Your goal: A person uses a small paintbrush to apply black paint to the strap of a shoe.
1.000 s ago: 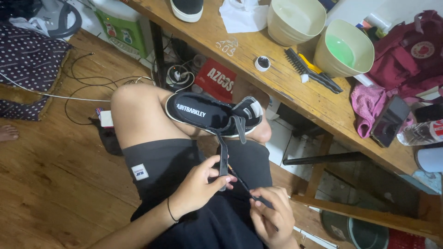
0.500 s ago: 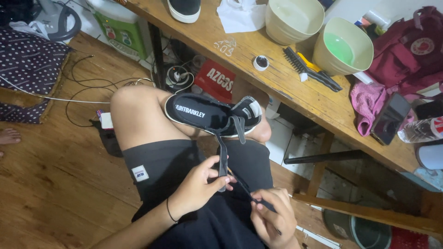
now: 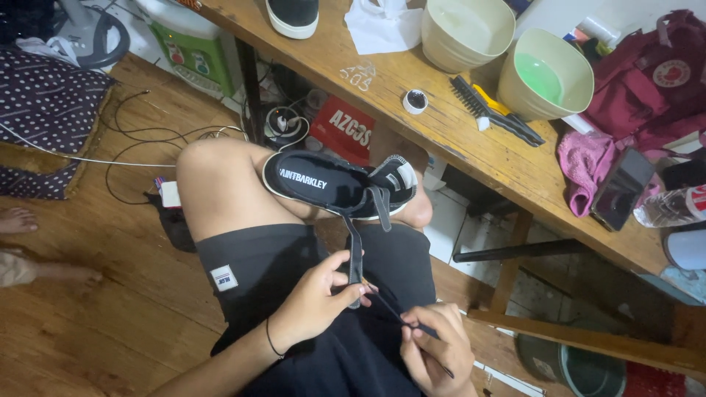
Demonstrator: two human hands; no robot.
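A black shoe [image 3: 331, 185] with a white sole edge rests on my bare knees, opening upward. A black strap [image 3: 355, 254] hangs from it toward me. My left hand [image 3: 312, 301] pinches the lower end of that strap. My right hand [image 3: 434, 353] grips a thin dark needle-like tool [image 3: 401, 317] whose tip points up at the strap end by my left fingers. A thin band circles my left wrist.
A wooden bench [image 3: 441, 125] above my knees carries a second shoe [image 3: 294, 15], two pale buckets [image 3: 544, 73], a black brush [image 3: 493, 110], a small round tin [image 3: 415, 101], a phone [image 3: 621, 187] and a pink cloth [image 3: 581, 165]. Another person's bare foot [image 3: 18, 220] sits at left.
Both hands stay at the strap end with only slight shifts. The shoe remains on my knees.
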